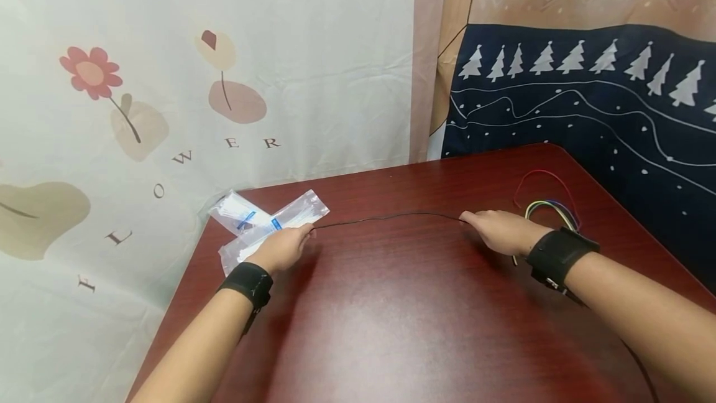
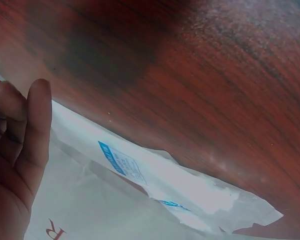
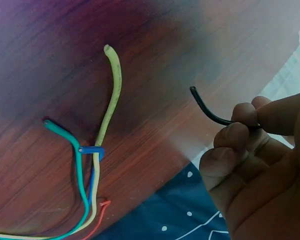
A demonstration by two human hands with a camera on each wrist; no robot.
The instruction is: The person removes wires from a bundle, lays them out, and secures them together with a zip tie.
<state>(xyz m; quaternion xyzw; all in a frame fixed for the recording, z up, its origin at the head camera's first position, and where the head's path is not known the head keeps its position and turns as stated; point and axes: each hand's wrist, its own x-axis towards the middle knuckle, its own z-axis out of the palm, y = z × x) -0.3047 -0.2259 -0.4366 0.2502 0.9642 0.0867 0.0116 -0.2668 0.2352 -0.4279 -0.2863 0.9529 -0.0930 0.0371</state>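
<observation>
A thin black wire spans the space between my two hands over the table, bowed slightly upward in the middle. At its left end my left hand pinches it between thumb and fingers, just above the plastic bags. My right hand pinches the other end; in the right wrist view a short black tip sticks out past the fingertips. The left wrist view catches the left hand at its edge, with the wire out of sight there.
Two clear plastic bags with white contents and blue labels lie crossed at the table's left. Behind my right hand are yellow, green and blue wires, bound by a blue strip, and a red wire. Patterned cloths hang behind the dark red table.
</observation>
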